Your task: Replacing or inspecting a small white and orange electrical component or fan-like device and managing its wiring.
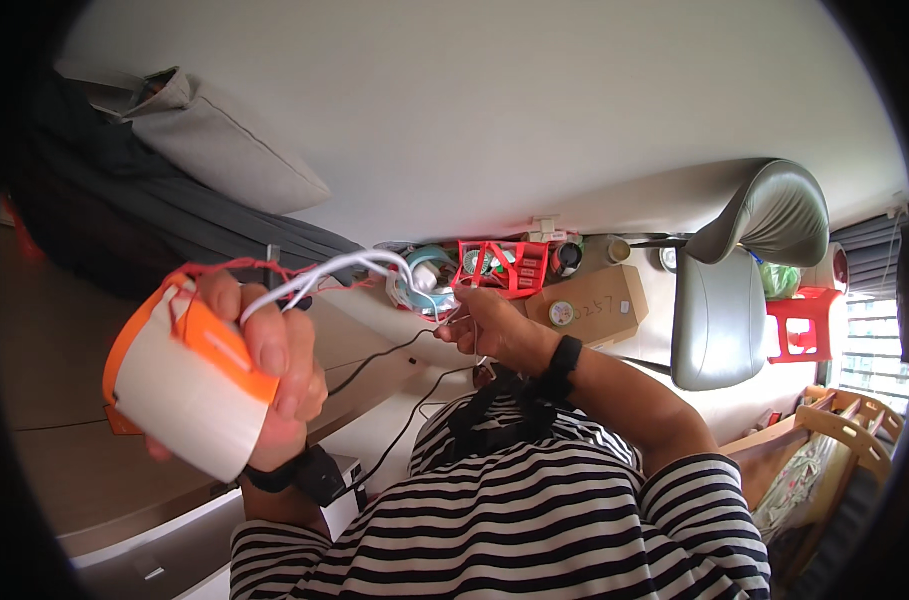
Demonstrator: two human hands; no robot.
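Observation:
My left hand [284, 350] is raised at the left, fingers wrapped round a white cylinder with orange trim [189, 385]. A red string [209, 268] runs over its top, past my fingers. From this hand a white cord [349, 262] arcs across toward my right hand [489, 325]. The fingers of that hand are pinched together on the thin end of the cord, in front of my body. Exactly how the cord joins the cylinder is hidden by my left fingers.
Beyond my right hand stand a red basket [534, 268] and a cardboard box [614, 300] with a round tub [560, 314] on it. A grey chair [714, 330] and red stool [804, 325] are at right. A black cable [404, 432] hangs near my left wrist.

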